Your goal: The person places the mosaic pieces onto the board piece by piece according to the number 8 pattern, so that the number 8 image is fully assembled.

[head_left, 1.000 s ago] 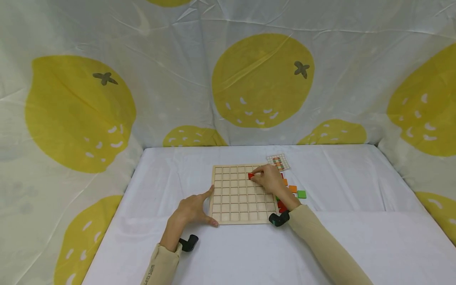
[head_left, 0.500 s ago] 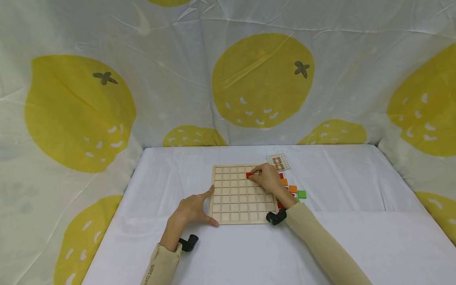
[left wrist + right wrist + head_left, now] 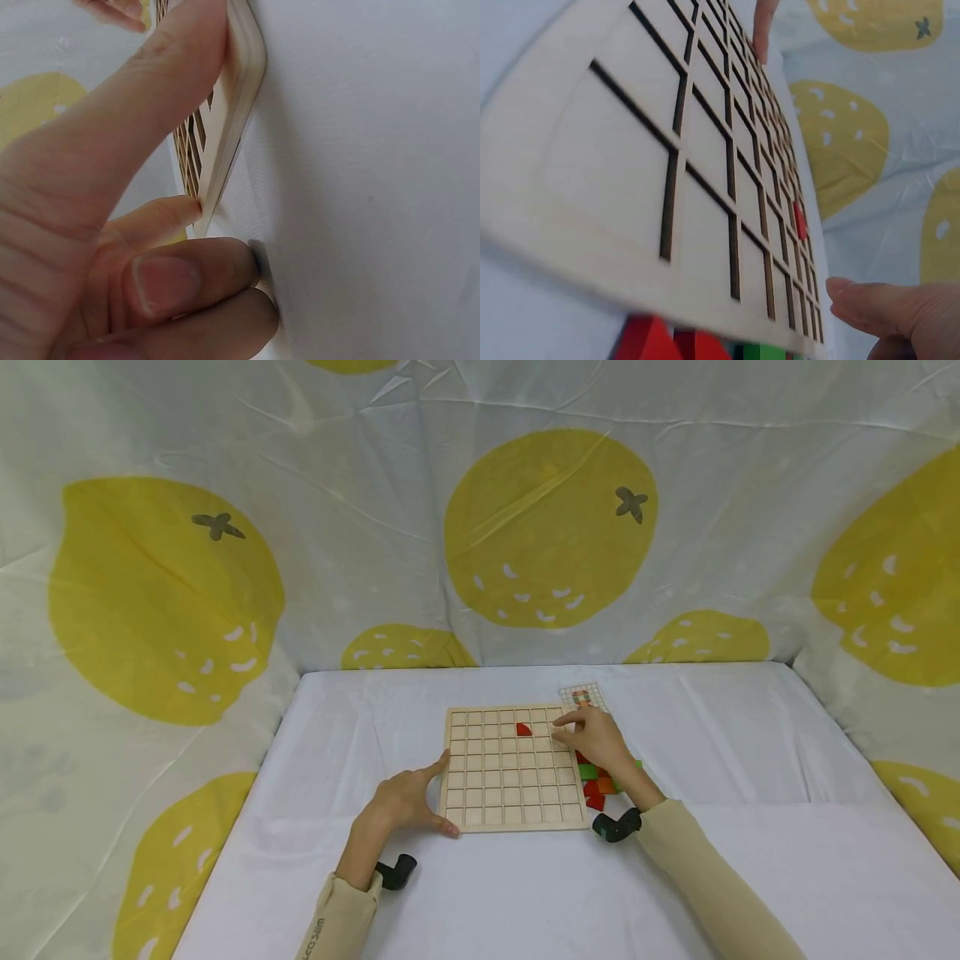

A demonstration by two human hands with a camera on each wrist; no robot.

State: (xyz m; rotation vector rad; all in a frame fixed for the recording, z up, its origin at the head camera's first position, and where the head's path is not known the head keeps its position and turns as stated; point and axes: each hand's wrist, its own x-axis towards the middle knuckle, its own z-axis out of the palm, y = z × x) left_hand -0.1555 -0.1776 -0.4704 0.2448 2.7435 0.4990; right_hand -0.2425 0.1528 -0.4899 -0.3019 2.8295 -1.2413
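On the table lies a square wooden grid board point(image 3: 510, 770), with one red quarter-circle tile point(image 3: 523, 729) in a cell of its upper right part. My left hand point(image 3: 402, 800) steadies the board's near-left corner, thumb on the near edge and index finger on the left side. Seen from the left wrist, its other fingers rest on the tablecloth. My right hand point(image 3: 597, 742) hovers at the board's right edge, thumb and index finger apart, holding nothing. In the right wrist view the red tile shows as a thin sliver beyond the fingertips.
Beside the board's right edge lies a heap of loose tiles, among them green tiles point(image 3: 588, 772), red tiles point(image 3: 594, 795) and an orange tile point(image 3: 606, 786), partly behind the right arm. A printed grid card point(image 3: 581, 695) lies at the board's far-right corner.
My right hand has let go of the red tile, which now lies in its cell, and has moved right toward the loose tiles. My left hand has stayed in place.
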